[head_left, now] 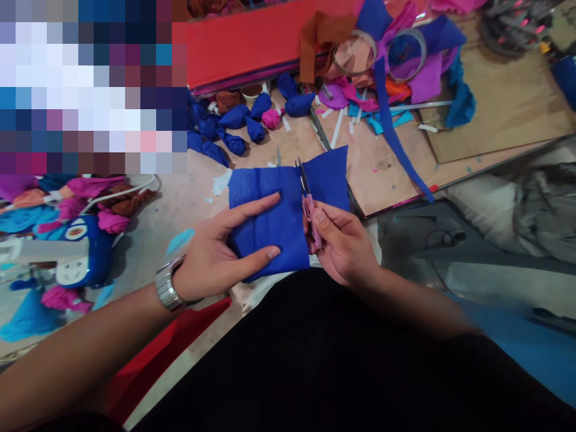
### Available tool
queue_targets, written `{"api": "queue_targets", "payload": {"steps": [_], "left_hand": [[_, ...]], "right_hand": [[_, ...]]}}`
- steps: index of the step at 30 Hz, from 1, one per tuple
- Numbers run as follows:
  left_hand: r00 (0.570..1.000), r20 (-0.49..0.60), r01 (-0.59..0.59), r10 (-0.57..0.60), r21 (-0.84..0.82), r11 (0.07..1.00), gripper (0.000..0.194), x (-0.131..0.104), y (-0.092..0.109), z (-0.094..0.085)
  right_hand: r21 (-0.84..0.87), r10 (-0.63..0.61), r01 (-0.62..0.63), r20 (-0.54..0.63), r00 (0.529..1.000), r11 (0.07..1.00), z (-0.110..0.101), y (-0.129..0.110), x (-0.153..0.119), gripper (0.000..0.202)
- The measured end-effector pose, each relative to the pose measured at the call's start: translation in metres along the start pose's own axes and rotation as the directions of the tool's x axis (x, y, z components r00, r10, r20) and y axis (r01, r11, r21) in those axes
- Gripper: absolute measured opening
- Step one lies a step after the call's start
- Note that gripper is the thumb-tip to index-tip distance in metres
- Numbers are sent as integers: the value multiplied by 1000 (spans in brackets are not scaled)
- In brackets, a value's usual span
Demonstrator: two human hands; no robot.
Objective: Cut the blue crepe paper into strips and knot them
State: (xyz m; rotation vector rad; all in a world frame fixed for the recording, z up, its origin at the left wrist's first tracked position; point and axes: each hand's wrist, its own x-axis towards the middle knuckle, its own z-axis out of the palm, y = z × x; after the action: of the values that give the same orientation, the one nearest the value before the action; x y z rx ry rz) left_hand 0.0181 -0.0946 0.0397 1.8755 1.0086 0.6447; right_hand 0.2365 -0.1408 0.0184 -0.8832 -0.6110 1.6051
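A piece of deep blue cloth point(274, 225) lies in front of me, folded or layered at the left. My left hand point(211, 243) grips its left part, thumb and one finger stretched across the top; the other fingers are hidden. In my right hand point(344, 243) are small scissors point(307, 201) with pink handles. Their blades point away from me and are on the cloth, with a cloth flap point(328, 171) to their right. How far apart the blades stand is hard to make out.
Several blue cloth bundles point(234, 114) lie beyond the cloth. Tape rings point(406, 55) and coloured strips are heaped at the back right. A blue and white power strip point(83, 252) stands at left among coloured bundles. Cardboard point(499, 102) lies at right, near the table's edge.
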Motion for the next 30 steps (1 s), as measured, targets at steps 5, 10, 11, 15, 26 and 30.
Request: {"api": "queue_targets", "payload": {"steps": [5, 10, 11, 15, 26, 30], "left_hand": [[1000, 2, -26, 26, -10, 1000, 71, 0, -1, 0], [999, -13, -39, 38, -50, 998, 73, 0, -2, 2], [999, -17, -45, 44, -58, 997, 73, 0, -2, 2], [1000, -15, -25, 24, -57, 998, 72, 0, -2, 2], [999, -24, -28, 28, -3, 1000, 71, 0, -2, 0], [992, -115, -49, 47, -15, 999, 73, 4, -1, -3]], "right_hand": [[-38, 11, -12, -26, 1000, 999, 0, 0, 0, 25], [-43, 8, -8, -17, 1000, 999, -1, 0, 0, 27], [-43, 9, -9, -14, 1000, 999, -1, 1, 0, 27], [-39, 12, -13, -17, 1000, 999, 0, 1, 0, 25], [6, 23, -22, -48, 999, 1000, 0, 0, 0, 26], [32, 45, -43, -57, 997, 999, -1, 0, 0, 32]]}}
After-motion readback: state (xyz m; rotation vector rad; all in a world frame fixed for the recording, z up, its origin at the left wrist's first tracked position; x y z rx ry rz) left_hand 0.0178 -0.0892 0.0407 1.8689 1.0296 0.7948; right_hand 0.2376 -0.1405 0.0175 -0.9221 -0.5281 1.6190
